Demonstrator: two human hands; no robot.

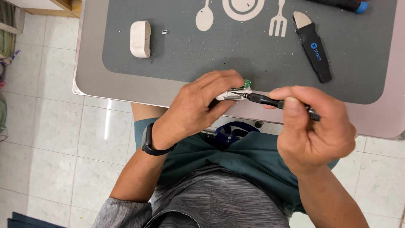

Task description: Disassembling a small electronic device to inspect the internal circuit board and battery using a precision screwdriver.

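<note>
The left hand [198,105] is curled tight around a small white part [234,93] with a bit of green on it. The fingers wrap over the top of it, so most of it is hidden. The hand holds the part at the near edge of the tabletop [90,82], just over the edge of the gray mat [177,55]. A black band [151,141] sits on that wrist.

The right hand [312,126] is closed around a thin black screwdriver [274,102]. The thumb and fingers pinch its handle. The thin metal tip points left and touches the white part, right beside the left fingertips.

Farther back on the mat lies a white case [140,39] with round corners (it stands well apart from both hands). A tiny silver piece [165,31] rests just beside it. On the right side of the mat lies a black prying tool [313,46] with a pale flat blade at its far end. At the top right corner is a dark handle with a blue tip [350,5], only partly in view. The mat has pale shapes of a spoon, a plate and a fork printed on it.

Below the hands are the person's teal shorts and gray shirt, and a white tiled floor [50,126].
</note>
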